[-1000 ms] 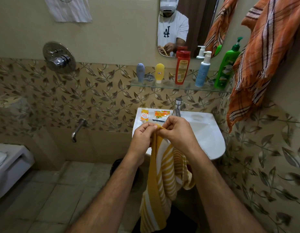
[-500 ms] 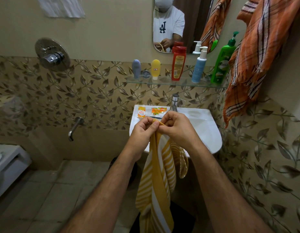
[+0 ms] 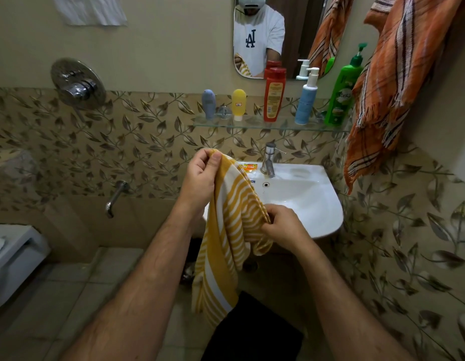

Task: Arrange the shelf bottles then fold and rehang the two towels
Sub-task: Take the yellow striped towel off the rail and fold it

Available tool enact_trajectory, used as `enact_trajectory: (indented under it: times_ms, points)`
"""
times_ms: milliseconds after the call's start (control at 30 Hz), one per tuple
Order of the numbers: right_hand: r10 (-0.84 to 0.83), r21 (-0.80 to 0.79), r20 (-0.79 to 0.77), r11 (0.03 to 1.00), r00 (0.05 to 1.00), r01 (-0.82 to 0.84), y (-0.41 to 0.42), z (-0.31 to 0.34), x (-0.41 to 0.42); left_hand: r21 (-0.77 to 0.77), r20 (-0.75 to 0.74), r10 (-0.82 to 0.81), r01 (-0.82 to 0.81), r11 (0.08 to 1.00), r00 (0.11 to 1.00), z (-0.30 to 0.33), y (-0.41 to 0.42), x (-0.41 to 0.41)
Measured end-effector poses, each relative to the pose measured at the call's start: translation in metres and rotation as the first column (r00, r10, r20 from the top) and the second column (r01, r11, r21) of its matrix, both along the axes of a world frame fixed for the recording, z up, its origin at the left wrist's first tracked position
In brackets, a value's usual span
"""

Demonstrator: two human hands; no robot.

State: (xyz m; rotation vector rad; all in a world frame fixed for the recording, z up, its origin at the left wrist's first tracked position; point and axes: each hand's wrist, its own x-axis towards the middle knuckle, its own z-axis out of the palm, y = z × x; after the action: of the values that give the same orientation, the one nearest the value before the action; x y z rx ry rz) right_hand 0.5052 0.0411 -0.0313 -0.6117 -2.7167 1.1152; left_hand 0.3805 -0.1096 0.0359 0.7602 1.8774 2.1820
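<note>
Nearest to me, both forearms came up from the bottom edge, which cut them off at the elbows, and a dark shape below the towel was too dim for me to name. My right hand (image 3: pixel 283 227) was clenched on a bunched fold of the yellow striped towel (image 3: pixel 226 230), low and in front of the sink (image 3: pixel 317 204) rim; the cloth hid its fingertips. My left hand (image 3: pixel 200 178) was higher and to the left, pinching the towel's top corner between thumb and curled fingers. The towel hung between them and trailed down toward the floor, its lower end free and touching nothing I could see.

Behind the towel, the sachets (image 3: pixel 248 168) on the sink's back ledge were half covered, only an orange corner showing beside the tap (image 3: pixel 268 160). The basin itself lay open to the right of my hands.

Further back, the glass shelf (image 3: pixel 252 125) carried five bottles standing apart in a row: a grey tube (image 3: pixel 208 104), a yellow tube (image 3: pixel 238 104), a red bottle (image 3: pixel 274 96), a blue pump bottle (image 3: pixel 306 100) and a green pump bottle (image 3: pixel 342 92). The green one stood at the shelf's right end, just beside the orange plaid towel (image 3: pixel 398 74), which hung on the right wall and ran off the top edge. The mirror (image 3: pixel 299 35) was cropped at the top.
</note>
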Motion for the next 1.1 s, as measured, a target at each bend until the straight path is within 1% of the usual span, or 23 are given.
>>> enact_trajectory:
  times_ms: [100,267,333,467,633,800,900,1000,1100]
  points:
    - [-0.032,0.107,0.069,0.994,0.997,0.024,0.001,-0.020,0.003,0.022,0.002,0.050,-0.050,0.998,0.999,0.003,0.000,-0.007]
    - [-0.051,0.205,0.155,0.979,0.987,0.019,0.007,-0.039,0.011,0.021,0.010,0.120,-0.120,0.993,0.993,0.004,-0.006,-0.024]
    - [-0.061,0.232,0.142,0.972,0.988,0.026,0.013,-0.043,0.013,0.026,0.036,0.140,-0.141,0.990,0.989,0.002,-0.010,-0.031]
    - [-0.059,0.355,0.148,0.935,0.987,0.003,0.022,-0.043,0.016,0.042,0.056,0.210,-0.213,0.976,0.976,-0.004,-0.020,-0.040]
    - [-0.139,0.433,0.104,0.898,0.985,0.081,0.029,-0.040,0.017,0.020,0.041,0.234,-0.235,0.972,0.971,-0.009,-0.027,-0.044]
    - [-0.196,0.501,-0.009,0.848,0.980,0.174,0.033,-0.036,0.019,0.040,0.049,0.316,-0.318,0.947,0.947,-0.010,-0.030,-0.046]
    - [-0.150,0.455,0.000,0.881,0.989,0.133,0.037,-0.033,0.020,0.050,0.069,0.374,-0.377,0.925,0.925,-0.010,-0.034,-0.051]
    - [-0.134,0.345,-0.064,0.927,0.989,0.148,0.041,-0.028,0.022,0.054,0.078,0.414,-0.418,0.907,0.907,-0.013,-0.035,-0.058]
    - [-0.123,0.282,-0.111,0.948,0.986,0.150,0.048,-0.028,0.024,0.031,0.049,0.433,-0.435,0.900,0.900,-0.016,-0.037,-0.060]
